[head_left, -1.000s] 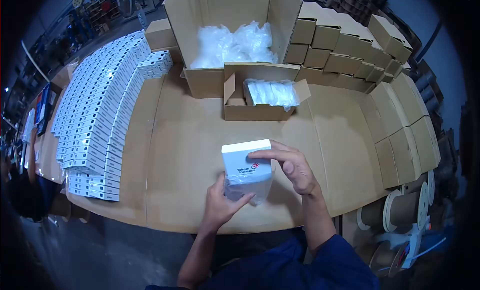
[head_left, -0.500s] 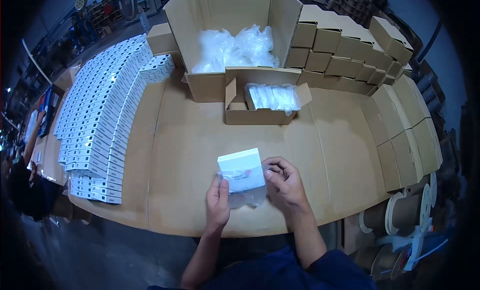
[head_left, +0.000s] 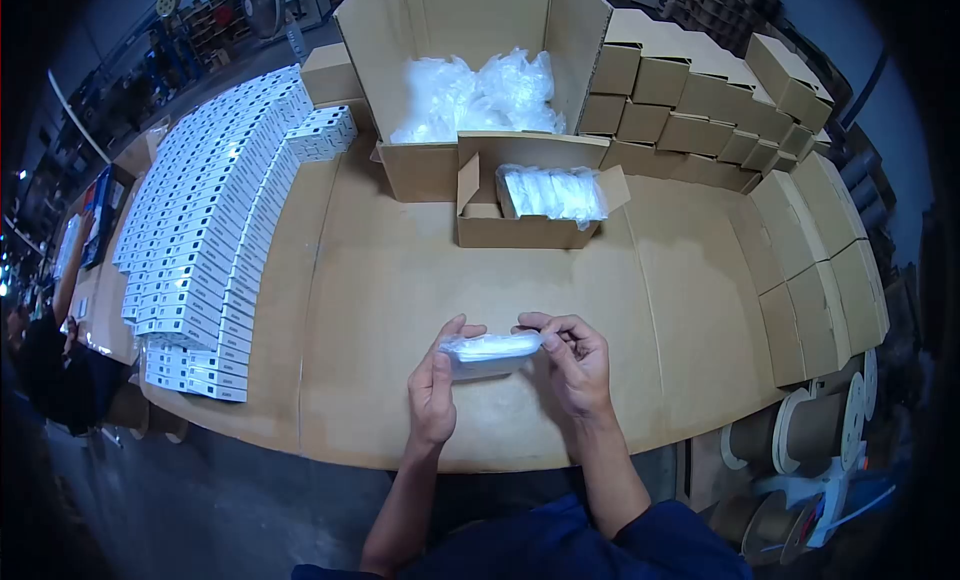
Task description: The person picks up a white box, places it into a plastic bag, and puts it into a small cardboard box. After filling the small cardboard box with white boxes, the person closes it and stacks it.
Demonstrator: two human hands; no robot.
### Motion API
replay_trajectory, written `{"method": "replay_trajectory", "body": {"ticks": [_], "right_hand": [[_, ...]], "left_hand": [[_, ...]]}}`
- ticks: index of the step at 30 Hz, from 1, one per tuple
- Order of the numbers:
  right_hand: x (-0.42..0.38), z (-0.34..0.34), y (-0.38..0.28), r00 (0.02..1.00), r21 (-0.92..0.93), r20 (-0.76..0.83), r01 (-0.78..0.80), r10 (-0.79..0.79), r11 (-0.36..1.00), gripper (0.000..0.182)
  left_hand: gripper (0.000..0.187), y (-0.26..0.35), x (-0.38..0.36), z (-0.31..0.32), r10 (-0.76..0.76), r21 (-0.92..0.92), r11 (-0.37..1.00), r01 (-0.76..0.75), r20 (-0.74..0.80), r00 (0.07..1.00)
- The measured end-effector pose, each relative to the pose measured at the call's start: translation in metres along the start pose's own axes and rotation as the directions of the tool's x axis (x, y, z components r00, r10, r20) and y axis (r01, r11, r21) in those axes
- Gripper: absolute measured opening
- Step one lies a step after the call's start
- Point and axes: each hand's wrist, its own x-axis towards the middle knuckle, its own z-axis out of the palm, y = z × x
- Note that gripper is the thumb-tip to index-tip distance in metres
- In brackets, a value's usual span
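Note:
Between my two hands is a small white box in a clear plastic bag (head_left: 488, 354), tilted so that a narrow side faces up. My left hand (head_left: 432, 395) grips its left end, thumb in front and fingers behind. At the right end, my right hand (head_left: 580, 370) pinches the plastic between thumb and fingers. Beyond them stands a small open carton (head_left: 520, 234) with a row of plastic-wrapped white packs (head_left: 552, 194) inside. Behind it, a large open carton (head_left: 425, 175) contains a heap of clear plastic bags (head_left: 475, 95).
Stacked small white boxes (head_left: 200, 240) cover the table's left side. Closed brown cartons (head_left: 690, 105) line the back right, and more cartons (head_left: 815, 260) stand at the right edge. Cable spools (head_left: 800, 430) sit below right. Another person (head_left: 60, 360) is at far left.
The bagged white box has tipped from showing its broad face to showing a narrow side. The loose plastic that hung below it is now drawn up around it.

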Motion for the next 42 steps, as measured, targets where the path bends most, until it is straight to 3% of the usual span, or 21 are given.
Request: {"method": "replay_trajectory", "body": {"ticks": [3,6,9,10,13,14,17,18,21,25,26,29,33,35,37,41,42], "right_hand": [[0.001,0.001,-0.004,0.995,-0.154,0.029,0.098,-0.095,0.983,0.008],[0.002,-0.003,-0.005,0.997,-0.141,0.068,0.04,-0.031,0.989,0.016],[-0.001,0.014,-0.013,0.994,0.103,0.1,-0.045,0.034,0.994,0.035],[-0.001,0.015,-0.015,0.985,-0.019,0.169,-0.038,0.041,0.999,0.051],[-0.006,0.016,-0.005,0.98,-0.301,0.066,-0.162,0.19,0.94,0.052],[-0.007,0.018,0.0,0.983,-0.212,0.049,-0.165,0.179,0.963,0.05],[-0.011,0.011,0.01,0.987,-0.24,0.029,-0.145,0.156,0.96,0.045],[-0.01,0.017,0.007,0.997,-0.289,0.03,-0.066,0.078,0.955,0.036],[-0.009,0.007,0.007,0.985,-0.324,0.141,-0.052,0.102,0.944,0.028],[-0.006,0.001,0.006,0.986,-0.319,0.146,-0.031,0.081,0.947,0.021],[-0.007,0.004,0.001,0.992,-0.37,0.112,-0.014,0.059,0.929,0.015],[-0.006,0.008,0.006,0.977,-0.023,-0.197,-0.087,0.081,0.996,0.012],[-0.003,0.004,-0.005,0.969,-0.255,0.114,0.241,-0.219,0.936,0.016],[-0.005,0.003,-0.012,0.962,-0.466,0.269,0.176,-0.051,0.867,0.026],[-0.002,0.006,-0.015,0.941,-0.632,0.327,0.147,0.09,0.761,0.03],[-0.003,0.011,-0.012,0.969,-0.558,0.216,0.023,0.119,0.83,0.031],[-0.001,0.016,-0.015,0.972,-0.592,0.226,0.08,0.069,0.802,0.031]], "left_hand": [[0.051,-0.001,-0.001,-0.002,-0.006,0.037,0.999,0.006,-0.004,1.0],[0.051,-0.002,-0.001,-0.007,-0.035,-0.017,0.999,0.034,-0.02,0.999],[0.051,-0.013,0.004,-0.007,-0.035,-0.171,0.985,0.016,-0.111,0.993],[0.052,-0.014,0.003,-0.007,-0.039,-0.212,0.977,0.013,-0.118,0.992],[0.05,-0.011,0.003,-0.006,-0.078,-0.207,0.976,0.06,-0.077,0.994],[0.049,-0.008,0.003,-0.006,-0.097,-0.182,0.98,0.085,-0.056,0.994],[0.045,-0.002,0.004,-0.003,-0.035,-0.025,0.999,0.037,0.073,0.997],[0.04,-0.001,0.002,0.001,-0.081,-0.06,0.995,0.083,0.025,0.996],[0.032,-0.006,-0.003,-0.006,-0.26,-0.153,0.953,0.261,0.023,0.965],[0.029,-0.01,-0.001,-0.008,-0.235,-0.102,0.966,0.236,0.023,0.972],[0.029,-0.01,-0.001,-0.007,-0.26,-0.121,0.958,0.258,0.0,0.966],[0.031,-0.003,0.001,0.001,-0.317,-0.167,0.938,0.303,-0.059,0.947],[0.034,-0.003,0.004,-0.001,-0.328,-0.15,0.938,0.313,-0.093,0.94],[0.035,-0.006,0.002,-0.002,-0.336,-0.143,0.936,0.321,-0.09,0.938],[0.035,-0.011,0.002,0.0,-0.333,-0.163,0.935,0.317,-0.087,0.939],[0.03,-0.016,0.001,-0.005,-0.319,-0.251,0.925,0.286,-0.102,0.942],[0.03,-0.016,0.001,-0.007,-0.322,-0.24,0.926,0.291,-0.101,0.941]]}}
